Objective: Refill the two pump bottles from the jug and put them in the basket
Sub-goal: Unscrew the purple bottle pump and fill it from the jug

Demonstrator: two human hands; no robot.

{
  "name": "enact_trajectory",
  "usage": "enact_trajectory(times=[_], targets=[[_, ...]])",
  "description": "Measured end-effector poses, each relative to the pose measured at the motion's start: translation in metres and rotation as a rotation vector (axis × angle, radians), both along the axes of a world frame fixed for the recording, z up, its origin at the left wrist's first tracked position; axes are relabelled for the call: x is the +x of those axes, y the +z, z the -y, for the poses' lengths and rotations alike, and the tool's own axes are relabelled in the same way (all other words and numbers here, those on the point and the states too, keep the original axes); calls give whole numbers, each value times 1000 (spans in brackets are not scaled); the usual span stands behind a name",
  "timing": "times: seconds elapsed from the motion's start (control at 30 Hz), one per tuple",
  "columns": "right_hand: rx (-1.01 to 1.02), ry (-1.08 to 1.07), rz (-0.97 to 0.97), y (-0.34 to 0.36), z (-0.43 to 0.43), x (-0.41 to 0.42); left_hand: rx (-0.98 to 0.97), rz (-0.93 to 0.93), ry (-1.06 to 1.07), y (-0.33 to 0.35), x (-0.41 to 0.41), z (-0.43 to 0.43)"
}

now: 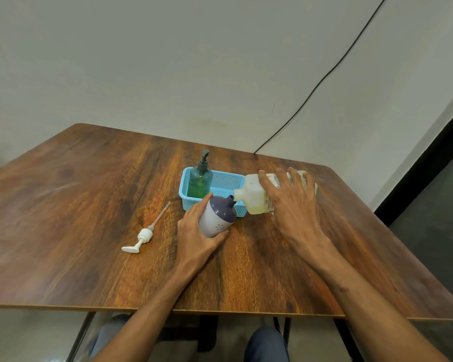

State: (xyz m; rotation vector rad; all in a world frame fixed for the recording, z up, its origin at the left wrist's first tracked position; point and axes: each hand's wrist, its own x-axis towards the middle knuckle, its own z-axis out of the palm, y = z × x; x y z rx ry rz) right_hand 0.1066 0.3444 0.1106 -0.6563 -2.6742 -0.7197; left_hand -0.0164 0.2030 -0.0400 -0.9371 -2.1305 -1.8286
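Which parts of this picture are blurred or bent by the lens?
Head view: the table looks stretched by the wide-angle lens; its left side and near corners look smeared; the jug label is mostly too blurred to read; light is soft, with faint shadows.

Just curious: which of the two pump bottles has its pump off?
The white plastic bottle with the purple top, gripped in the left hand. The green translucent bottle in the blue mesh basket has its pump on.

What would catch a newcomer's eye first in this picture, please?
The right hand tips the jug, spout at the open neck of the purple-topped bottle, which the left hand holds tilted at mid-table. Behind, a green pump bottle stands in the blue basket; a white pump lies loose to the left.
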Motion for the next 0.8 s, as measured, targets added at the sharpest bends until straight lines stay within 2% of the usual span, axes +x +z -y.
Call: enact_trajectory(times=[0.8], targets=[[84,24,-33,-6,-9,-4,11,2,-9,1,2,2]])
